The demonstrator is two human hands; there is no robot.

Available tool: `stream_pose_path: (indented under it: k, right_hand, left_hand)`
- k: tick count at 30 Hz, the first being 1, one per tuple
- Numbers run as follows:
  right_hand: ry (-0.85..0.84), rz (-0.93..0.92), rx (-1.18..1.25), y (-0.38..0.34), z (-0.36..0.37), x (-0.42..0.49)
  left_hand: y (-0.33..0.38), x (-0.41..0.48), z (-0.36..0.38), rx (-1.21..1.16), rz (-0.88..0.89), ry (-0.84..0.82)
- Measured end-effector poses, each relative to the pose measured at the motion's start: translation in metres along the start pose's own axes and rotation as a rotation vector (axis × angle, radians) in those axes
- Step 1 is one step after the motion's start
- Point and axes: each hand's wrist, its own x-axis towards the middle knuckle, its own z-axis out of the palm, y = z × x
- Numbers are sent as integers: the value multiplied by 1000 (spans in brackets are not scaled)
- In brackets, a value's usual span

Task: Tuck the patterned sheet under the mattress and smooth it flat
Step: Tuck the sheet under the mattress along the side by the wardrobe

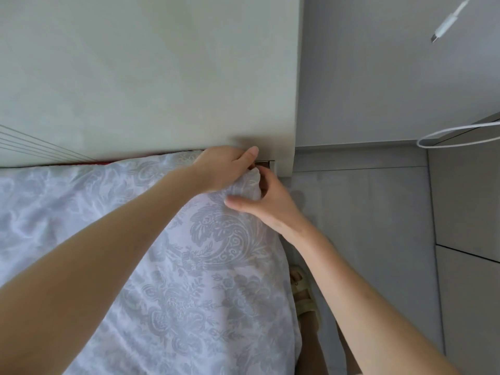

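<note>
Patterned sheet [211,239] covers mattress, bunched at far corner against wall [135,77]. Left hand [224,169] and right hand [262,204] close together, both pinching corner bunch, likely gathering slack for tucking. Surface wrinkled; smoothing not yet done.

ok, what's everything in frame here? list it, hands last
patterned sheet: 1, white with grey floral print, covers the bed from lower left to centre, corner bunched at the wall
red strip: 1, red, along the bed's far edge under the wall
wall: 1, pale grey-green, top left
floor: grey tiles, right of the bed
cable: white, plug end top right, loop at the right edge; cannot tell if it is one cable
sandal: 1, beige, on a foot beside the bed
left hand: 1, grips the sheet corner
right hand: 1, pinches the same corner
</note>
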Motion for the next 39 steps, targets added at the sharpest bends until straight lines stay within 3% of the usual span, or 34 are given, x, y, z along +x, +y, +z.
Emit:
stream_pose_path:
  k: [2,3,5,6,9,12,15,18,21,24,27,30,34,36,39]
  right_hand:
    - [-16,24,-12,-1,-7,7]
    - [-35,38,-2,-1,-11,10]
    - [-83,62,15,-3,-18,17]
    - [-109,71,17,-4,-20,19]
    - [-159,89,14,-6,-24,25]
    - [-179,93,0,-3,-27,32]
    - [-170,117,-9,3,-31,43]
    - [-171,143,-25,11,-36,52]
    - [-93,154,-48,25,-38,61]
    - [-14,128,-93,34,-35,71]
    - [-11,126,-134,40,-37,80]
    - [-3,132,-198,42,-38,89]
    - [39,121,-68,40,-37,78]
    - [165,122,134,48,-42,55]
    - [345,149,329,80,-51,7]
  left_hand:
    - [-10,-18,-5,-291,54,121]
    - [-17,-29,-7,-311,100,271]
    - [-43,-48,-8,-109,99,548]
    - [-59,-53,-7,-8,24,581]
    - [-103,-46,1,124,-267,379]
    - [-120,-21,7,100,-395,211]
    - [-122,2,15,79,-423,170]
    - [-112,13,26,172,-477,262]
    - [-82,4,41,206,-366,452]
    - [-61,-15,61,190,-7,618]
    - [-59,-21,81,296,241,492]
    - [-66,-11,97,340,229,236]
    - [-76,1,100,306,190,133]
    - [-69,-2,91,311,192,169]
    - [-44,-8,73,325,268,413]
